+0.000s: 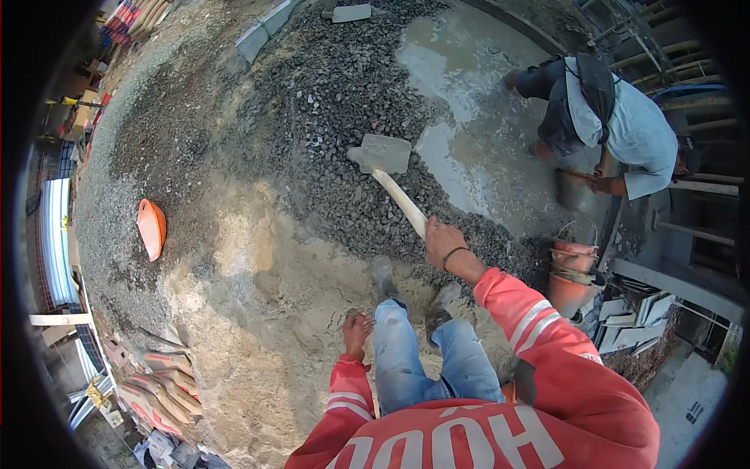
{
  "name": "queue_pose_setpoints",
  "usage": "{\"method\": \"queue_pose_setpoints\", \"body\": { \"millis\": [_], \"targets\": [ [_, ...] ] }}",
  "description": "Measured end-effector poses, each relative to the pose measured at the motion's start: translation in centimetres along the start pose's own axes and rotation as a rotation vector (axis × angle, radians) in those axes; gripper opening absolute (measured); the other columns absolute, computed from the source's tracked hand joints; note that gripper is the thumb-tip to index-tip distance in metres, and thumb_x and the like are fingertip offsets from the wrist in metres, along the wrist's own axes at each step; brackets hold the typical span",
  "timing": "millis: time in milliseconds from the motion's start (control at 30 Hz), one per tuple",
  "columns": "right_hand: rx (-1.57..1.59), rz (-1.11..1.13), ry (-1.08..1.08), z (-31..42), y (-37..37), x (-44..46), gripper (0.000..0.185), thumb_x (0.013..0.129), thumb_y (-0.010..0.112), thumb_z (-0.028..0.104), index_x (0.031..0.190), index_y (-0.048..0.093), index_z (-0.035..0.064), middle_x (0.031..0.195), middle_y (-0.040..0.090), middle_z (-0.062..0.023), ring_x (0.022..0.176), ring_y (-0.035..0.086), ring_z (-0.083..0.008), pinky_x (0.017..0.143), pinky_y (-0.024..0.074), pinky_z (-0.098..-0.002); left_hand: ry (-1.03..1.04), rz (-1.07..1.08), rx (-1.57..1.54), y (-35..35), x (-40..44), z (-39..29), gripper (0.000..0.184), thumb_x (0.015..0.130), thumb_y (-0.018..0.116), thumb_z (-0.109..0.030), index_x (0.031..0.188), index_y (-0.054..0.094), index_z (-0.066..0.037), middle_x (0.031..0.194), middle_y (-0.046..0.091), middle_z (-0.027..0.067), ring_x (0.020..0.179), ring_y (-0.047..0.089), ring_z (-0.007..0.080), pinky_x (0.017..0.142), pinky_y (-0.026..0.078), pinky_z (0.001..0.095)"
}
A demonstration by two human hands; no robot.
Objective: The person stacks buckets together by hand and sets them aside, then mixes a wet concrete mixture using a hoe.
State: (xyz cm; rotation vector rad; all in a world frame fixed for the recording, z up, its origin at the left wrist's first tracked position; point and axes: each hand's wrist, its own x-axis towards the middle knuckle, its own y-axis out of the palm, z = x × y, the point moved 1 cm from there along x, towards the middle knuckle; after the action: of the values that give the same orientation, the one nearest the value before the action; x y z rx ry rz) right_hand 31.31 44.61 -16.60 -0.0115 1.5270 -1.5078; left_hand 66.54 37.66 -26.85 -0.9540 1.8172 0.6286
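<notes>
My right hand [444, 244] is wrapped round the wooden handle of a shovel [400, 202], near its end. The shovel's flat grey blade [386, 154] rests on a heap of dark gravel [344, 102] ahead of me. My left hand [357, 330] hangs beside my left leg over sandy ground [258, 313], its fingers apart and holding nothing. Both of my boots stand on the sand at the gravel's lower edge.
At the right a co-worker [617, 117] bends over a bucket [576, 190] beside wet cement [469, 94]. Stacked orange buckets [570, 281] stand near my right. An orange hard hat [151, 228] and cement bags [164, 391] lie at the left.
</notes>
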Motion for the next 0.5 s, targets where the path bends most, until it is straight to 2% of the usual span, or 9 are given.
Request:
{"method": "queue_pose_setpoints", "body": {
  "millis": [67, 133, 233, 300, 367, 433, 500],
  "targets": [
    [0.157, 0.136, 0.117, -1.1, 4.8, -2.7, 0.039, 0.082, 0.056, 0.011, 0.114, 0.045, -0.0078, 0.096, 0.067, -0.0265, 0.092, 0.067, -0.0391, 0.080, 0.0531, -0.0469, 0.037, 0.016, 0.010, 1.9, -0.4, -0.9, 0.031, 0.093, 0.058, -0.029, 0.119, 0.058, -0.013, 0.104, 0.066, 0.0086, 0.090, 0.068, 0.0224, 0.074, 0.052, 0.0314],
    [0.157, 0.078, 0.104, -2.7, 11.2, -4.1, 0.039, 0.081, 0.055, 0.011, 0.114, 0.046, -0.0080, 0.096, 0.067, -0.0267, 0.092, 0.067, -0.0395, 0.081, 0.0527, -0.0469, 0.106, 0.070, -0.073, 4.7, -1.6, -2.5, 0.035, 0.093, 0.057, -0.030, 0.123, 0.056, -0.013, 0.109, 0.064, 0.0107, 0.096, 0.067, 0.0253, 0.078, 0.052, 0.0333],
    [0.202, 0.127, 0.146, -2.9, 13.3, -5.7, 0.041, 0.081, 0.054, 0.011, 0.116, 0.047, -0.0084, 0.097, 0.068, -0.0265, 0.092, 0.067, -0.0393, 0.081, 0.0527, -0.0468, 0.081, 0.102, -0.099, 8.3, -1.1, -2.9, 0.042, 0.095, 0.057, -0.030, 0.129, 0.051, -0.007, 0.112, 0.063, 0.0136, 0.095, 0.068, 0.0250, 0.078, 0.054, 0.0330],
    [0.256, 0.084, 0.187, -3.1, 15.1, -5.8, 0.046, 0.079, 0.057, 0.011, 0.119, 0.047, -0.0089, 0.096, 0.068, -0.0267, 0.092, 0.068, -0.0392, 0.081, 0.0529, -0.0465, 0.059, 0.135, -0.112, 9.7, -0.6, -1.7, 0.044, 0.093, 0.058, -0.032, 0.130, 0.051, -0.008, 0.113, 0.062, 0.0135, 0.098, 0.067, 0.0266, 0.081, 0.053, 0.0357],
    [0.245, 0.073, 0.197, -2.9, 12.8, -5.4, 0.049, 0.077, 0.059, 0.012, 0.120, 0.047, -0.0096, 0.094, 0.068, -0.0276, 0.090, 0.068, -0.0401, 0.080, 0.0532, -0.0456, 0.052, 0.183, -0.157, 10.9, 0.8, -1.5, 0.047, 0.092, 0.059, -0.034, 0.130, 0.052, -0.009, 0.114, 0.061, 0.0135, 0.101, 0.065, 0.0282, 0.084, 0.053, 0.0384],
    [0.228, 0.086, 0.217, -2.2, 11.2, -5.6, 0.049, 0.077, 0.059, 0.013, 0.119, 0.048, -0.0103, 0.091, 0.068, -0.0277, 0.089, 0.068, -0.0413, 0.081, 0.0532, -0.0462, -0.050, 0.259, -0.162, 11.0, 0.3, -0.3, 0.050, 0.091, 0.060, -0.035, 0.133, 0.050, -0.010, 0.116, 0.060, 0.0134, 0.102, 0.065, 0.0293, 0.085, 0.053, 0.0393],
    [0.217, 0.104, 0.211, -1.4, 9.6, -4.9, 0.045, 0.077, 0.058, 0.012, 0.115, 0.051, -0.0093, 0.090, 0.068, -0.0276, 0.088, 0.068, -0.0419, 0.081, 0.0530, -0.0481, -0.067, 0.273, -0.177, 10.7, 0.5, -1.0, 0.051, 0.092, 0.060, -0.036, 0.135, 0.049, -0.010, 0.120, 0.059, 0.0146, 0.105, 0.063, 0.0307, 0.087, 0.052, 0.0417]
  ]
}}
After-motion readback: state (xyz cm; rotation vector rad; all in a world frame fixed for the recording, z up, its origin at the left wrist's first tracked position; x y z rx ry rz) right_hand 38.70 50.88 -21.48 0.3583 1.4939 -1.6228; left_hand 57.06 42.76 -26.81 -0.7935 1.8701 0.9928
